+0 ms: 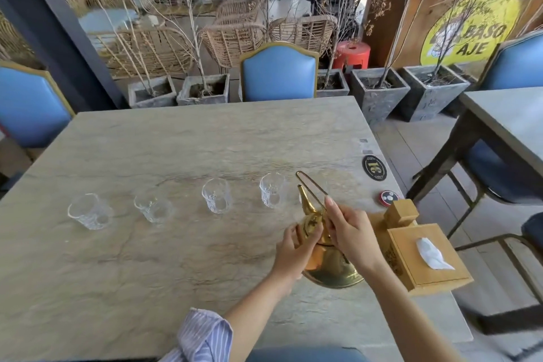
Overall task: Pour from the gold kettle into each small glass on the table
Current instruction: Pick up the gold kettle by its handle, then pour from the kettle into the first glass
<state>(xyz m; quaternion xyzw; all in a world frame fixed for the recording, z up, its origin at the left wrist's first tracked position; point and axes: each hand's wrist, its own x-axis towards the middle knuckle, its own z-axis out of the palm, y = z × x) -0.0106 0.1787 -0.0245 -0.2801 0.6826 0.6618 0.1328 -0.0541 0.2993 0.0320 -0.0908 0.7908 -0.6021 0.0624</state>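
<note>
Both hands hold kettle (326, 261) near table (176, 141) right edge: left hand (289, 253) cups body, right hand (346, 232) pinches handle. Risk: tilted kettle slips, spout overshoots nearest glass (272, 189), spills.

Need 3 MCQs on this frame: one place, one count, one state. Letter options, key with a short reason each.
1. Where does the wooden tissue box sit relative to the gold kettle?
A. on its right
B. on its left
C. behind the glasses

2. How many small glasses clearly stand in the row?
A. two
B. four
C. seven

3. What is the state of the far-left glass?
A. empty
B. full of dark tea
C. tipped on its side

Key: 1 A, the box is by the table's right edge, beside the kettle. 2 B, four clear glasses line up left of the spout. 3 A, it stands upright and looks clear throughout. The left hand and right hand both grip the kettle.
</note>
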